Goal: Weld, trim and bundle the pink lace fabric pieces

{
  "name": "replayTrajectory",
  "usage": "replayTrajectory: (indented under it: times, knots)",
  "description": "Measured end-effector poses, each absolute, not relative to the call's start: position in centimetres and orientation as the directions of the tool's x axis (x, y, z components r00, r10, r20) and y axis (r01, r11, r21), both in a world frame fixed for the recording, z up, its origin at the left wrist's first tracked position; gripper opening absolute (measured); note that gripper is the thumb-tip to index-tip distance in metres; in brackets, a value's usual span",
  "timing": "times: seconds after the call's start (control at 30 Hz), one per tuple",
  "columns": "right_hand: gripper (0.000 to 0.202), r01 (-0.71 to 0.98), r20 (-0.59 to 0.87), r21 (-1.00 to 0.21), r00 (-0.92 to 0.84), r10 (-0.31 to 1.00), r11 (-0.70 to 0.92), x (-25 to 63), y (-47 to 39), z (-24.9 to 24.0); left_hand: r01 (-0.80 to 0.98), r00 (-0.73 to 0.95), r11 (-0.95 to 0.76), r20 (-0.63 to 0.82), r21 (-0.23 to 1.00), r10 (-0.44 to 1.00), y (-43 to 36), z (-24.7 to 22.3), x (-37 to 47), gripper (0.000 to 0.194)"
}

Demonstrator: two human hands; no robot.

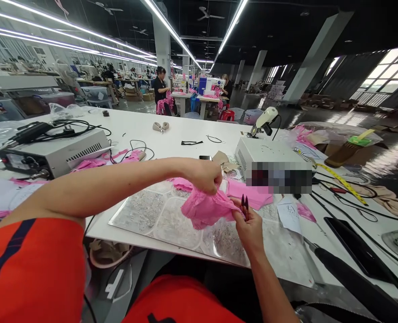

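Observation:
A crumpled pink lace-like fabric piece (204, 208) is stretched between both hands, just above a clear-topped board. My left hand (204, 175) reaches across from the left, its fingers closed in a fist on the upper part of the fabric. At the fabric's right edge, my right hand (251, 229) pinches the cloth between thumb and fingers. Two dark pointed blades, which look like thread snips (244, 202), stick up from that same hand; their handle is hidden by the fingers. Behind the hands lies more pink fabric (249, 193), flat on the board.
Grey control boxes stand left (58, 152) and right (269, 157). A black-handled tool (350, 278), a dark phone-like slab (360, 246), a yellow tape measure (345, 181) and several cables lie at right. Two people work at machines farther back.

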State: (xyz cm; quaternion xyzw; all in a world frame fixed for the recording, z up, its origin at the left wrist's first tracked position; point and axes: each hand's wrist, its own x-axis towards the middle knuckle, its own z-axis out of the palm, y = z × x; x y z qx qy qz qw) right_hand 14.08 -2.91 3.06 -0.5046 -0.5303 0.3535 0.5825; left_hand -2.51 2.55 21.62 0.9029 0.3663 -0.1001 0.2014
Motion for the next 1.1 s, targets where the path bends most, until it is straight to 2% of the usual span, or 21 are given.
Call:
replayTrajectory:
  times: [0.17,0.33,0.5,0.53,0.63,0.77,0.93,1.03,1.1]
  knots:
    - [0.055,0.15,0.223,-0.964,-0.007,0.975,0.221,13.6,-4.0,4.3,0.673,0.738,-0.655,-0.363,0.343,0.569,2.9,22.3,-3.4,0.011]
    - [0.051,0.036,0.219,-0.974,-0.116,0.969,0.225,12.5,-3.0,3.9,0.593,0.805,-0.69,-0.33,0.414,0.494,3.2,22.6,-4.3,0.013]
    - [0.061,-0.07,0.229,-0.973,-0.202,0.952,0.219,11.9,-2.3,4.0,0.517,0.855,-0.703,-0.332,0.488,0.398,3.8,22.8,-6.0,0.02]
    - [0.057,-0.068,0.229,-0.973,-0.218,0.949,0.22,11.6,-2.3,4.1,0.531,0.847,-0.692,-0.34,0.489,0.409,3.8,22.8,-6.5,0.021]
    - [0.021,-0.028,0.212,-0.977,-0.239,0.948,0.212,10.7,-2.4,4.2,0.583,0.813,-0.653,-0.366,0.483,0.454,4.1,22.4,-7.8,0.019]
    - [0.031,0.031,0.181,-0.981,-0.203,0.962,0.192,10.2,-1.4,4.3,0.614,0.788,-0.596,-0.369,0.517,0.492,5.4,20.8,-9.9,0.015]
    - [0.033,0.121,0.162,-0.976,-0.149,0.975,0.18,11.1,2.7,5.2,0.654,0.741,-0.535,-0.309,0.534,0.597,8.8,18.6,-11.6,0.015]
    - [0.036,0.176,0.184,-0.964,-0.106,0.977,0.2,11.2,5.0,5.1,0.694,0.695,-0.533,-0.257,0.483,0.672,10.3,18.9,-11.3,0.014]
    - [0.035,0.15,0.167,-0.972,-0.106,0.98,0.182,10.6,5.7,4.3,0.715,0.681,-0.562,-0.231,0.415,0.695,10.6,19.9,-10.5,0.01]
